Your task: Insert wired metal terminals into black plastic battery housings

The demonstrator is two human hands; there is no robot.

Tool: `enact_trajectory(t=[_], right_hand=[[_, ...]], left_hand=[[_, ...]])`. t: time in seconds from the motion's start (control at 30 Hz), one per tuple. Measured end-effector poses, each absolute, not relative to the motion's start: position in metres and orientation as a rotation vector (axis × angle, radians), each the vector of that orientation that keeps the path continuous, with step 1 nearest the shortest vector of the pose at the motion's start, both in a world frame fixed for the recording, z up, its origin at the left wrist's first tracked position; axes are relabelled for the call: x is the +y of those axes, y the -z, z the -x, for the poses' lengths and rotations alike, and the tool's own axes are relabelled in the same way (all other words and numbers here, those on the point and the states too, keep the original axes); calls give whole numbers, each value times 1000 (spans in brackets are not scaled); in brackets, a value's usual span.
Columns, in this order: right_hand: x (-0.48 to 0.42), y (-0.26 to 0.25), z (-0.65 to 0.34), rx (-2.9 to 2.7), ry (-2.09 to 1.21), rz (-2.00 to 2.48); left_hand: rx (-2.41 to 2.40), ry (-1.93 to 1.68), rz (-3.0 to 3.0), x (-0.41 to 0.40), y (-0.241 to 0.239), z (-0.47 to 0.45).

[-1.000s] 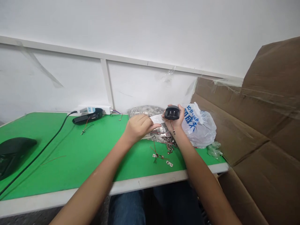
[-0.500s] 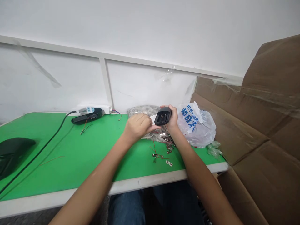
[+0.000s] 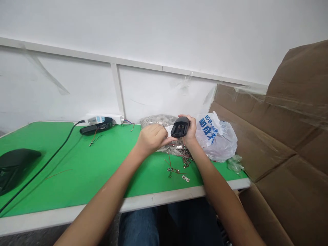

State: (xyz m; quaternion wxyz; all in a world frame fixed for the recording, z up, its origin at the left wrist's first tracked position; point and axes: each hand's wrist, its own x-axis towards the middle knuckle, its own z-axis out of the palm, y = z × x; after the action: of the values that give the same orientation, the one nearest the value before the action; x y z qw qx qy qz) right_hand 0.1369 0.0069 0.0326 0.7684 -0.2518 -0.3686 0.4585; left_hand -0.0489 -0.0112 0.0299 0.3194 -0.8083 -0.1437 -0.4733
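My right hand (image 3: pixel 191 131) is wrapped round a black plastic housing (image 3: pixel 180 127) and holds it up above the table. An open compartment in the housing faces me, with small metal parts inside. My left hand (image 3: pixel 153 136) is closed at the housing's left side, its thumb stretched along the lower edge. A small white patch shows between the left fingers and the housing; I cannot make out what it is. Behind and below the hands lies a clear plastic bag (image 3: pixel 159 119) of small metal parts. Loose metal contacts with thin wires (image 3: pixel 173 169) lie under the hands.
A white plastic bag (image 3: pixel 220 140) with blue print stands at right, beside brown cardboard (image 3: pixel 271 136). On the green table (image 3: pixel 84 171) are another black housing (image 3: pixel 96 127) with wires, a power strip (image 3: pixel 118 119), a black cable (image 3: pixel 51 153) and a large black object (image 3: pixel 17 167) at far left.
The whole view has shifted slightly, so things appear a little further right. Both hands keep their places on the black housing, with no clear change in grip.
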Motion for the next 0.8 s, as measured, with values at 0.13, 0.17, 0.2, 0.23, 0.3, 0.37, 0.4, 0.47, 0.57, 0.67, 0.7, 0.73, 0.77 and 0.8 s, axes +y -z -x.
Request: enact_trajectory(t=[0.13,0.17,0.2,0.23,0.3,0.37,0.4,0.47,0.57,0.67,0.7,0.73,0.77,0.8], right_hand=[[6,-29,-133,-830,-1048,552],[6,-29,-133,-832,-1053,553],[7,-29,-134,-828,-1050,552],[8,-28,-135,-821,-1039,552],[10,-29,-137,-802,-1008,554],[12,-29,-139,-782,-983,554],[12,-29,-139,-776,-978,553],[13,-29,-139,-769,-978,551],[12,-28,-138,-775,-1003,569],[10,-27,-137,-788,-1011,592],[10,-27,-137,-795,-1003,590],[10,-27,-137,-806,-990,582],[9,-27,-138,-820,-977,572],[9,-27,-138,-837,-963,561]], left_hand=[[-351,1219,2126,-12,-30,49],[-344,1227,2118,-12,-30,48],[-341,1234,2110,-12,-31,48],[-340,1240,2104,-13,-31,48],[-338,1242,2104,-13,-33,47],[-339,1239,2103,-13,-34,47],[-345,1234,2101,-13,-34,48],[-368,1215,2107,-13,-34,49],[-405,1193,2154,-13,-34,50],[-430,1183,2186,-14,-33,51],[-434,1179,2188,-14,-33,51],[-436,1177,2186,-14,-33,50],[-435,1177,2179,-14,-33,50],[-426,1177,2169,-14,-33,49]])
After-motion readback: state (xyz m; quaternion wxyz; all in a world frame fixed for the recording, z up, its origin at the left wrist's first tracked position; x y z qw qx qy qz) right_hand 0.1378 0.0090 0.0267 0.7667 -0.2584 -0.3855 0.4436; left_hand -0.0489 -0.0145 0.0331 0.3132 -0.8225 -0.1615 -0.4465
